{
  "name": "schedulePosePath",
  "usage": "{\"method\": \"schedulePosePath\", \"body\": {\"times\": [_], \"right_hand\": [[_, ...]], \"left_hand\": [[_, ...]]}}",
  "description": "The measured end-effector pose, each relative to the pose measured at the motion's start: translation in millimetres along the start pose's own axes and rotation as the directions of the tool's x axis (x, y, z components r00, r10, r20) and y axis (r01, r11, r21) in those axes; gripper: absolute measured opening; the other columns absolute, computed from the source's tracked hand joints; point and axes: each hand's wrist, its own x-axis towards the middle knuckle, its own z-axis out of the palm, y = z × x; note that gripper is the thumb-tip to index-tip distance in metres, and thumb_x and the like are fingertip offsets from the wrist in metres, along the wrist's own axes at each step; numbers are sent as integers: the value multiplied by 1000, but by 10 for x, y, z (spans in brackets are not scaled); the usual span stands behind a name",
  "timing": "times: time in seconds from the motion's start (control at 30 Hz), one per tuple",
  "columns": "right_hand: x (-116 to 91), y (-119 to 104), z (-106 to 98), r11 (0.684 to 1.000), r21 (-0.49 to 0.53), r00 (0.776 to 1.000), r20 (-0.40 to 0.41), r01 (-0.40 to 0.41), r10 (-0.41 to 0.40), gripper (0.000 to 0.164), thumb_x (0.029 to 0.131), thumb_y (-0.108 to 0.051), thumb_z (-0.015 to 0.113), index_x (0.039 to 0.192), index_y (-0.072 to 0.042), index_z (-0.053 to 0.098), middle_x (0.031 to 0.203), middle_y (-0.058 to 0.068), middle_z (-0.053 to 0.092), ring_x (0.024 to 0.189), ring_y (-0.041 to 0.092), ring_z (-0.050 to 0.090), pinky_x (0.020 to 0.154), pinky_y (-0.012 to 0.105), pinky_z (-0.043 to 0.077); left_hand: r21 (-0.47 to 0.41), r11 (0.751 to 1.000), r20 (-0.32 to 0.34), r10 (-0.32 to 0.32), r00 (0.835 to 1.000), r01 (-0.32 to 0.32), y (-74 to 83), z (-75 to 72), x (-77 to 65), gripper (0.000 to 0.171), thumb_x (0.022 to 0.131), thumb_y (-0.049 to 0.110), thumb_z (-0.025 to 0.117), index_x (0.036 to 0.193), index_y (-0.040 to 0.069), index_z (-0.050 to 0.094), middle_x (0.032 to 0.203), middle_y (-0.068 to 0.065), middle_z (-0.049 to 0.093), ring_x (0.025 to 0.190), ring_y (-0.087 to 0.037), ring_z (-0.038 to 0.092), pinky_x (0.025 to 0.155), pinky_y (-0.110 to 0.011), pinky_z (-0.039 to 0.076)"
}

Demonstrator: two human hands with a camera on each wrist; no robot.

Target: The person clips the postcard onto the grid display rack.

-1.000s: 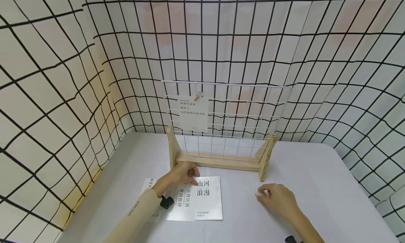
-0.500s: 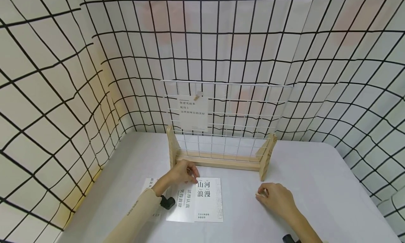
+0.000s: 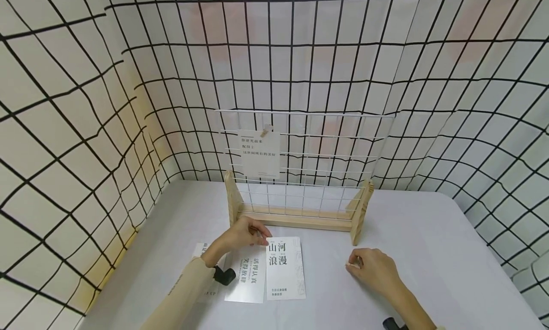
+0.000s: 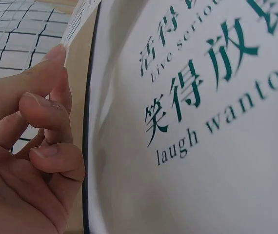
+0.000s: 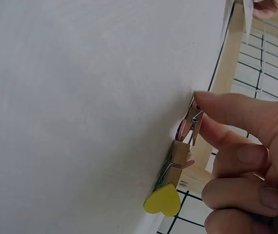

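My left hand (image 3: 246, 233) pinches the top left corner of a white card (image 3: 286, 273) printed with large dark characters. Under that wrist lies another white card (image 3: 249, 277), its green lettering filling the left wrist view. A third card (image 3: 208, 292) is partly hidden by the sleeve. To the right, my right hand (image 3: 372, 269) is close over the table; in the right wrist view its thumb and finger pinch a small wooden clothespin (image 5: 195, 116). A second clothespin with a yellow heart (image 5: 164, 200) lies just beside it.
Behind the hands stands a white wire grid rack (image 3: 326, 158) on a wooden base (image 3: 296, 220). One card (image 3: 260, 160) hangs at its upper left from a clothespin (image 3: 267, 131). Black-lined grid fabric (image 3: 343, 63) surrounds the white table (image 3: 420, 225).
The card pinched by my left hand has shifted slightly right, tilting a little and opening a narrow gap from the card beside it. My right hand has stayed nearly still.
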Motion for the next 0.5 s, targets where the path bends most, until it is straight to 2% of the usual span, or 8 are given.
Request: {"method": "schedulePosePath", "body": {"times": [0.27,0.5], "right_hand": [[0,-18,-8,1000,-8,1000,-14,12,-12,13,83,-19,85,77,-20,73,64,-10,45,58,5,38,51,21,29],[2,-85,-57,999,49,998,-69,16,-13,11,86,-18,83,82,-19,73,80,-8,65,72,8,54,61,28,45]], "left_hand": [[-36,999,5,8,1000,-8,-1,-4,-11,16,86,1,81,102,0,79,97,-17,78,59,-5,49,55,-16,41],[-105,994,20,0,1000,2,-12,-9,-19,17,88,-2,78,105,-5,77,93,-21,78,57,-7,51,52,-17,40]]}}
